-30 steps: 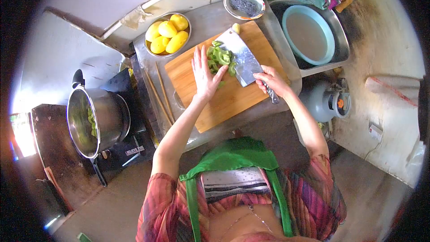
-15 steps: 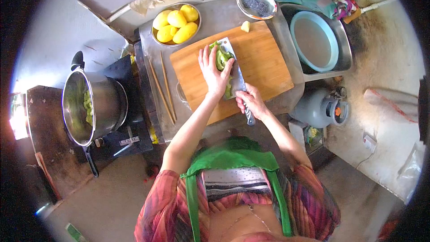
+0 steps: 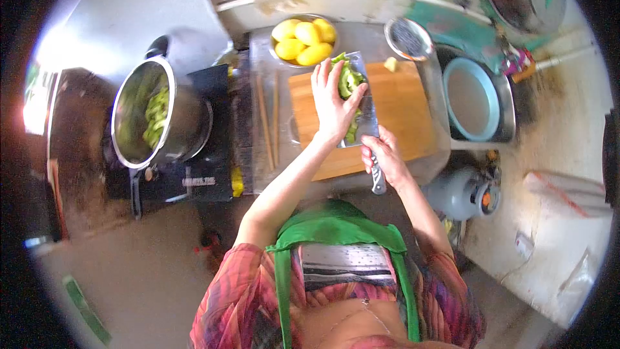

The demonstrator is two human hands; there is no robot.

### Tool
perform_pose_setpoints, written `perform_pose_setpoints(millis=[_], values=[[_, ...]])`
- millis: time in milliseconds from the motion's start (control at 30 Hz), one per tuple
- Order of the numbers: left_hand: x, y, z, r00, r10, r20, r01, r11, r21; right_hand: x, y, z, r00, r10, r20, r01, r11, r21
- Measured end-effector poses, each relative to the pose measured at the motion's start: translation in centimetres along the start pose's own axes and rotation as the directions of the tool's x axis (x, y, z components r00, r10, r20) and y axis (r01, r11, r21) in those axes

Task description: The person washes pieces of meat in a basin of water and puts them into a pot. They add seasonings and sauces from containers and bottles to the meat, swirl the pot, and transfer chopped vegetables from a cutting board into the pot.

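Observation:
My right hand (image 3: 385,154) is closed on the handle of a cleaver (image 3: 368,111), whose broad blade lies flat under chopped green vegetable pieces (image 3: 349,81). My left hand (image 3: 334,106), fingers spread, rests against the left side of these pieces, thumb over them. Both hands are above the wooden cutting board (image 3: 403,113). A small pale yellow piece (image 3: 391,64) lies at the board's top edge.
Left of the board stand two chopsticks (image 3: 265,123) and, farther left, a pot (image 3: 188,119) with green pieces on a black stove (image 3: 213,181). Behind are a bowl of yellow potatoes (image 3: 307,33) and a bowl with a scrubber (image 3: 408,37). Right: blue basin (image 3: 473,100), gas cylinder (image 3: 455,194).
The cleaver has turned more upright in view and slid under the green pieces, with my left hand following against them. The view has shifted toward the pot, so the counter appears farther right.

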State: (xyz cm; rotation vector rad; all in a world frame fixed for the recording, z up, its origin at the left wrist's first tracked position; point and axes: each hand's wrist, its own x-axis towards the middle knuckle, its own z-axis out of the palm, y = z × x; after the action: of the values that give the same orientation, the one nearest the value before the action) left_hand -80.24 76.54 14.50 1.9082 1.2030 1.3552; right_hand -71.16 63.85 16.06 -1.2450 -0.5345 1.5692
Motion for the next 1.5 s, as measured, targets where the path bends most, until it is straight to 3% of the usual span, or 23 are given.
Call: perform_pose_setpoints(millis=[167, 267, 367, 433, 467, 500, 533, 600, 667, 733, 833, 933, 967, 1033, 1067, 1133, 1167, 1233, 1367, 1400, 1433, 1467, 1500], values=[[5.3, 1.4, -9.0, 0.983, 0.03, -0.184, -0.001, 0.988, 0.153, 0.5, -5.6, 8.9, 0.986, -0.025, 0.166, 0.04, 0.995, -0.087], [8.5, 0.5, -16.2, 0.93, 0.166, -0.329, -0.075, 0.959, 0.272, 1.4, -8.0, 15.6, 0.965, -0.004, 0.261, 0.056, 0.98, -0.193], [11.4, -2.2, -23.6, 0.914, 0.176, -0.364, -0.033, 0.93, 0.366, 3.9, -8.4, 22.1, 0.901, -0.008, 0.434, 0.114, 0.97, -0.217], [12.7, -4.3, -28.2, 0.958, -0.007, -0.288, 0.078, 0.969, 0.236, 5.7, -7.9, 26.4, 0.856, -0.026, 0.517, 0.157, 0.964, -0.212], [12.9, -5.2, -30.3, 0.963, -0.139, -0.23, 0.198, 0.945, 0.259, 6.6, -7.5, 28.2, 0.838, -0.052, 0.543, 0.205, 0.953, -0.225], [13.1, -6.5, -32.3, 0.946, -0.274, -0.173, 0.314, 0.905, 0.287, 7.6, -7.1, 29.8, 0.82, -0.075, 0.567, 0.249, 0.939, -0.236], [13.7, -10.4, -34.1, 0.918, -0.37, -0.141, 0.393, 0.894, 0.214, 8.6, -7.0, 31.3, 0.846, -0.039, 0.532, 0.262, 0.899, -0.35], [13.6, -12.0, -37.8, 0.828, -0.555, -0.08, 0.559, 0.829, 0.031, 10.4, -6.4, 32.8, 0.825, -0.082, 0.559, 0.37, 0.826, -0.425], [11.6, -10.2, -39.6, 0.833, -0.507, -0.222, 0.499, 0.861, -0.095, 10.5, -6.8, 33.4, 0.814, -0.098, 0.573, 0.404, 0.804, -0.436], [9.7, -8.3, -40.5, 0.816, -0.515, -0.261, 0.487, 0.857, -0.17, 9.5, -7.4, 33.9, 0.824, -0.192, 0.533, 0.531, 0.592, -0.607], [8.3, -8.7, -40.7, 0.858, -0.406, -0.315, 0.345, 0.91, -0.232, 8.8, -7.2, 33.5, 0.828, -0.25, 0.503, 0.535, 0.624, -0.57], [6.8, -8.6, -40.1, 0.925, -0.237, -0.297, 0.18, 0.962, -0.207, 7.2, -6.0, 31.3, 0.853, -0.225, 0.471, 0.446, 0.784, -0.433], [6.2, -8.1, -40.0, 0.934, -0.216, -0.284, 0.171, 0.97, -0.175, 7.1, -5.1, 30.0, 0.849, -0.226, 0.478, 0.427, 0.825, -0.369], [4.8, -6.9, -39.2, 0.959, 0.002, -0.285, 0.054, 0.981, 0.187, 5.6, -4.1, 27.8, 0.848, -0.205, 0.488, 0.39, 0.866, -0.313], [4.4, -5.3, -38.4, 0.98, 0.02, -0.197, 0.008, 0.99, 0.139, 4.9, -3.7, 27.1, 0.86, -0.192, 0.472, 0.36, 0.885, -0.294], [4.3, -4.5, -35.9, 0.969, 0.247, -0.014, -0.225, 0.906, 0.358, 4.2, -2.9, 26.4, 0.862, -0.193, 0.469, 0.341, 0.904, -0.256], [4.3, -2.8, -34.4, 0.943, 0.328, 0.045, -0.313, 0.839, 0.445, 3.3, -3.1, 26.6, 0.868, -0.197, 0.456, 0.348, 0.897, -0.273], [4.8, -0.7, -32.9, 0.865, 0.375, 0.334, -0.502, 0.666, 0.552, 3.1, -2.9, 26.9, 0.849, -0.24, 0.472, 0.382, 0.894, -0.233], [6.2, -3.8, -34.5, 0.964, 0.191, 0.183, -0.262, 0.791, 0.553, 2.6, -4.1, 26.8, 0.836, -0.259, 0.484, 0.382, 0.908, -0.174], [7.0, -6.2, -36.2, 0.979, 0.138, 0.149, -0.191, 0.87, 0.454, 1.9, -4.5, 26.3, 0.81, -0.292, 0.508, 0.405, 0.905, -0.126], [7.2, -6.9, -37.7, 0.987, -0.03, 0.16, -0.094, 0.693, 0.714, 1.3, -4.7, 25.6, 0.791, -0.326, 0.517, 0.424, 0.902, -0.08], [7.8, -9.1, -40.1, 0.927, -0.187, 0.325, -0.274, 0.254, 0.928, 1.4, -4.4, 24.7, 0.796, -0.356, 0.49, 0.456, 0.885, -0.097], [6.8, -6.7, -40.3, 0.973, -0.196, 0.12, -0.065, 0.268, 0.961, 1.2, -4.4, 23.4, 0.793, -0.397, 0.463, 0.52, 0.836, -0.173]])
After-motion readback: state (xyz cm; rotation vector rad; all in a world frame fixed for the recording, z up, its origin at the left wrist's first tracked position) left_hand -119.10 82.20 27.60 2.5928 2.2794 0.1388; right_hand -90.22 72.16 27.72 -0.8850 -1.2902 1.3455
